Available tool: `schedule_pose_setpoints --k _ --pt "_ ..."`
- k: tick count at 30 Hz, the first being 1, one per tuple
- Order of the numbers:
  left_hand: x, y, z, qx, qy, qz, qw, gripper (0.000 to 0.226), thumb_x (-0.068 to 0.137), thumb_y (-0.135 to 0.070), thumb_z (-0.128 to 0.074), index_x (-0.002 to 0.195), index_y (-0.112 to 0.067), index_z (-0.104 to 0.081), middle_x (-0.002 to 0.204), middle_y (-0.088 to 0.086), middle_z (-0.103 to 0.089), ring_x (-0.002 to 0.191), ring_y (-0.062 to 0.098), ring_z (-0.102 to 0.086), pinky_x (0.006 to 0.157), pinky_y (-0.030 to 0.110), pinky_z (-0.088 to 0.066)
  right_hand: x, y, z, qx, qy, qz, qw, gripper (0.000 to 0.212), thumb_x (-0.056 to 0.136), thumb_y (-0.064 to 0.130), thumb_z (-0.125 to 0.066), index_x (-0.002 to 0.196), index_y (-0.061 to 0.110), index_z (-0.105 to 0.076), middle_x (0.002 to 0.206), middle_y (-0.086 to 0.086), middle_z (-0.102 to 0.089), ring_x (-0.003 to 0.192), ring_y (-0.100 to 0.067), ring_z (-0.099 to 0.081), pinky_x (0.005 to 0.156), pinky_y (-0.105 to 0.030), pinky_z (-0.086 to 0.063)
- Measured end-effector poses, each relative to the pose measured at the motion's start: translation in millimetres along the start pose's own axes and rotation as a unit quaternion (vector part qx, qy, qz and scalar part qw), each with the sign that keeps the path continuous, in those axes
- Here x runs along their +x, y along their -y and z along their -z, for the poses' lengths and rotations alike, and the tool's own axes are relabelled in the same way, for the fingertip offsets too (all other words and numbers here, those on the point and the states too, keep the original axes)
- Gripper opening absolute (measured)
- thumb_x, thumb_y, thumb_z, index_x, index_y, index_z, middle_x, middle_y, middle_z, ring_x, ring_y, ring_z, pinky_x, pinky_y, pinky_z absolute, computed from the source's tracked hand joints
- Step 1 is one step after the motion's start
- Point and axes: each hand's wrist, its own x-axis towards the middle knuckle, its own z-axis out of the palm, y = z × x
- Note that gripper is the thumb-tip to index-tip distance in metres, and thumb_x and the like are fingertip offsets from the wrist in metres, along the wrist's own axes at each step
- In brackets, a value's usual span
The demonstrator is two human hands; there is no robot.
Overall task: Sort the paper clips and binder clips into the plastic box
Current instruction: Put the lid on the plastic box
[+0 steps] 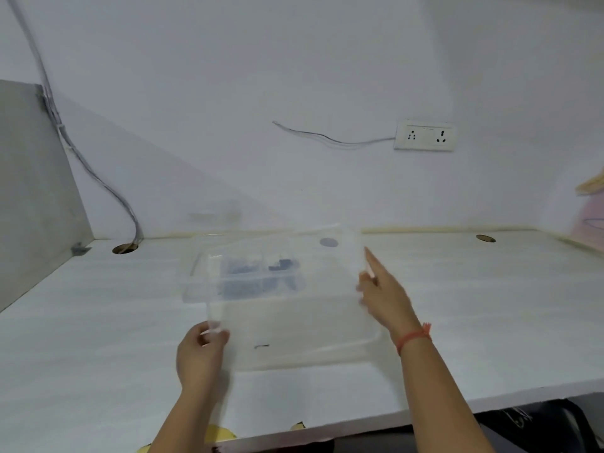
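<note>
We pinch the near-left corner of the clear lid with our left hand, fingers closed on it. Our right hand lies open against its right edge. The plastic box sits on the counter, with dark clips blurred inside.

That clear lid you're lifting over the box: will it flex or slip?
The clear lid looks thin and wide, so it probably bows when held by its edges. The left hand pinches only a corner and the right hand touches the side, so it may twist. Smooth plastic could slip; it seems light.
</note>
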Motion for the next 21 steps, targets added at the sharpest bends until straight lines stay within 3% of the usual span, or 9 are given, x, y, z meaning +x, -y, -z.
schedule_pose_setpoints --k 3,5,7,8,10,14,16,18,21 --pt "3.4 1.4 11.1 0.022 -0.016 -0.015 1.000 0.011 0.084 -0.011 -0.057 0.092 -0.016 -0.061 0.081 0.005 -0.062 0.078 0.028 -0.056 0.069 0.032 -0.041 -4.8 -36.1 -26.1 -0.050 0.184 -0.107 0.976 0.082 0.087 0.020 -0.046 0.147 0.042 0.004 0.100 -0.014 -0.070 0.079 -0.029 -0.070 0.072 -0.034 -0.056" --pt "6.1 3.8 15.2 0.017 -0.021 -0.014 1.000 0.010 0.085 -0.009 -0.049 0.076 -0.010 -0.055 0.067 0.006 -0.051 0.067 0.028 -0.046 0.060 0.031 -0.034 -14.6 -43.0 -41.2 0.031 0.169 -0.135 0.976 0.067 0.084 0.006 -0.054 0.142 0.020 -0.025 0.091 -0.014 -0.068 0.070 -0.025 -0.066 0.059 -0.026 -0.055" --pt "8.5 4.1 18.8 -0.012 -0.029 -0.010 0.999 0.013 0.085 -0.010 -0.045 0.075 -0.006 -0.053 0.065 0.006 -0.044 0.063 0.026 -0.039 0.057 0.030 -0.031 -18.6 -46.2 -52.8 0.171 0.092 -0.152 0.969 0.025 0.081 -0.002 -0.062 0.105 -0.001 -0.059 0.085 -0.022 -0.068 0.058 -0.020 -0.062 0.050 -0.021 -0.052" --pt "8.5 1.7 20.8 -0.034 -0.034 -0.003 0.999 0.011 0.087 -0.010 -0.045 0.083 -0.008 -0.056 0.069 0.004 -0.047 0.063 0.025 -0.042 0.058 0.029 -0.034 -19.4 -45.5 -55.4 0.218 0.055 -0.153 0.962 0.015 0.080 -0.001 -0.066 0.094 -0.007 -0.064 0.084 -0.024 -0.070 0.055 -0.018 -0.063 0.051 -0.022 -0.052" --pt "10.4 -2.5 24.1 -0.076 -0.058 0.014 0.995 0.014 0.092 -0.011 -0.046 0.099 -0.016 -0.056 0.080 -0.003 -0.053 0.073 0.019 -0.051 0.064 0.028 -0.040 -17.5 -38.9 -58.2 0.269 0.037 -0.140 0.952 0.019 0.085 0.007 -0.066 0.100 -0.004 -0.064 0.082 -0.017 -0.071 0.054 -0.016 -0.066 0.050 -0.023 -0.053" --pt "27.3 -12.1 29.1 -0.097 -0.090 0.003 0.991 0.023 0.094 -0.020 -0.046 0.111 -0.010 -0.058 0.091 0.004 -0.056 0.077 0.019 -0.050 0.063 0.027 -0.041 -9.2 -19.7 -69.8 0.242 0.159 -0.072 0.955 0.047 0.091 0.011 -0.057 0.126 0.039 -0.041 0.107 -0.006 -0.063 0.070 -0.020 -0.069 0.059 -0.028 -0.058" --pt "39.9 -20.0 29.8 -0.071 -0.098 -0.023 0.992 0.029 0.095 -0.023 -0.045 0.116 -0.008 -0.059 0.102 0.008 -0.060 0.085 0.021 -0.053 0.068 0.029 -0.043 2.6 -12.8 -83.6 0.251 0.149 -0.059 0.955 0.048 0.090 0.005 -0.055 0.128 0.031 -0.041 0.113 -0.007 -0.061 0.081 -0.023 -0.069 0.066 -0.027 -0.057" --pt "53.8 -29.6 27.1 -0.050 -0.095 -0.047 0.993 0.037 0.094 -0.017 -0.043 0.129 -0.013 -0.054 0.124 0.006 -0.059 0.107 0.025 -0.055 0.088 0.033 -0.044 17.4 -5.8 -98.2 0.233 0.100 -0.054 0.966 0.033 0.090 0.006 -0.056 0.119 0.018 -0.048 0.120 -0.009 -0.061 0.097 -0.023 -0.065 0.077 -0.026 -0.051" --pt "78.9 -36.5 20.1 -0.012 -0.074 -0.057 0.996 0.049 0.094 -0.015 -0.040 0.142 -0.022 -0.041 0.142 0.000 -0.049 0.127 0.025 -0.047 0.106 0.039 -0.039 40.5 11.0 -118.1 0.205 0.053 -0.042 0.976 0.032 0.092 0.011 -0.052 0.123 0.016 -0.049 0.124 0.001 -0.056 0.101 -0.013 -0.053 0.081 -0.022 -0.041"
